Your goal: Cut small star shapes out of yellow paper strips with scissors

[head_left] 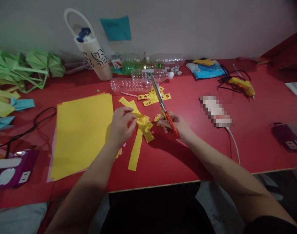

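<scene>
Left hand (124,126) at the yellow strips (135,151), right hand (180,126) round the scissors (163,105)

The two hands are apart, with the overlapping strips lying between them on the red table (189,156). Right fingers wrap the red handles, blades pointing away from the body — a sensible way to hold them. The left hand's fingers are half bent at the strips' near-left side; whether they pinch one, the view doesn't settle. Small yellow stars (157,117) lie just beside the right fingertips. Thin paper probably creases easily, so parting strips one at a time seems best — light fingertips, blade tips well clear of the left hand, and a slow right wrist that won't scatter the stars.
</scene>
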`<state>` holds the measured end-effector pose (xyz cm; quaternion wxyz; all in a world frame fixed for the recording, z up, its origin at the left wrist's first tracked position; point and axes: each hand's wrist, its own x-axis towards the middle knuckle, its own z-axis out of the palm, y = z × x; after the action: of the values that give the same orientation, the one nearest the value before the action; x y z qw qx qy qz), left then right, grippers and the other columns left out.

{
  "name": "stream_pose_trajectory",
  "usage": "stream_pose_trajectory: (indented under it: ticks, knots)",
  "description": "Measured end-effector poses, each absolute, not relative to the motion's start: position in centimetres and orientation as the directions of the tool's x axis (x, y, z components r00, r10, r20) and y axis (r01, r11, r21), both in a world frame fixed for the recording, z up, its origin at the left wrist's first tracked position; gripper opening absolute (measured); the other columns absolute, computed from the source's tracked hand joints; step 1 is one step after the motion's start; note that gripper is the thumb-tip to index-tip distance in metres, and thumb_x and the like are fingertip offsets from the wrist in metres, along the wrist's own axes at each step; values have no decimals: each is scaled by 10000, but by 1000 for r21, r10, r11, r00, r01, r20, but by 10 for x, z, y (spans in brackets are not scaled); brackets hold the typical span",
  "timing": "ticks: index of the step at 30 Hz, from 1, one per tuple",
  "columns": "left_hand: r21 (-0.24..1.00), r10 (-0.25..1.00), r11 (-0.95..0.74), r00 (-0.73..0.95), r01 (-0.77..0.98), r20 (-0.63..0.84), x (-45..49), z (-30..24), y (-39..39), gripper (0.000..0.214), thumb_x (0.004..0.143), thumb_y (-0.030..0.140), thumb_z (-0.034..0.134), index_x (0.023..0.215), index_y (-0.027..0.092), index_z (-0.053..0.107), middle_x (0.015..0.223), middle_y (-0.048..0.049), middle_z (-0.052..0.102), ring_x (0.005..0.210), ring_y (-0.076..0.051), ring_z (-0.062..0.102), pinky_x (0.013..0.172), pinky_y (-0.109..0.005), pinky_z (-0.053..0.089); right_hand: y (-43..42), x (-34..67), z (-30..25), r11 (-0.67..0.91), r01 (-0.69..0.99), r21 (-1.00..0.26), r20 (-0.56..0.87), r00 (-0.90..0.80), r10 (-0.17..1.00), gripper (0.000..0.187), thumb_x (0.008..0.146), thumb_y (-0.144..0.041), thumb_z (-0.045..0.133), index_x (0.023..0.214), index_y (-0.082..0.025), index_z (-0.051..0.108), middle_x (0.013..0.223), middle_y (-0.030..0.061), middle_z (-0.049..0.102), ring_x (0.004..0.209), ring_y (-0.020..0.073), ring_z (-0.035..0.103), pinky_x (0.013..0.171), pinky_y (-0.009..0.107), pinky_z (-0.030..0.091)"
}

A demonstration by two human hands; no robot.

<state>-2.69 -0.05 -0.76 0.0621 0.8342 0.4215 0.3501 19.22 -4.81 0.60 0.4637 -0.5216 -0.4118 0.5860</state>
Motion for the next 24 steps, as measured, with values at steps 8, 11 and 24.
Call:
stream_pose_trajectory:
  ticks: [8, 11, 24]
  knots:
    - [72, 448, -834, 595, 547, 667, 0, 1, -33, 115, 862, 143, 547, 791, 174, 632, 1058, -99, 685, 980, -219, 596, 829, -369, 459, -56, 181, 9, -217, -113, -970, -219, -2, 976, 407, 583, -385, 835, 754, -217, 506, 703, -65, 533, 574, 87, 482, 533, 246, 404]
    - [76, 430, -847, 595, 526, 680, 1, -2, -33, 97, 856, 138, 555, 811, 186, 627, 1078, -86, 677, 1005, -211, 594, 869, -372, 464, -57, 180, 3, -185, -92, -978, -188, 18, 982, 362, 615, -357, 806, 755, -215, 505, 695, -69, 517, 582, 84, 458, 538, 244, 377]
    - [944, 904, 304, 351, -124, -245, 12, -4, -35, 488, 603, 478, 802, 962, 185, 648, 1021, -100, 723, 1031, -255, 661, 896, -382, 510, -61, 183, 18, -165, -167, -972, -168, 3, 986, 401, 597, -350, 817, 762, -231, 471, 720, -76, 489, 524, 64, 438, 501, 249, 372]
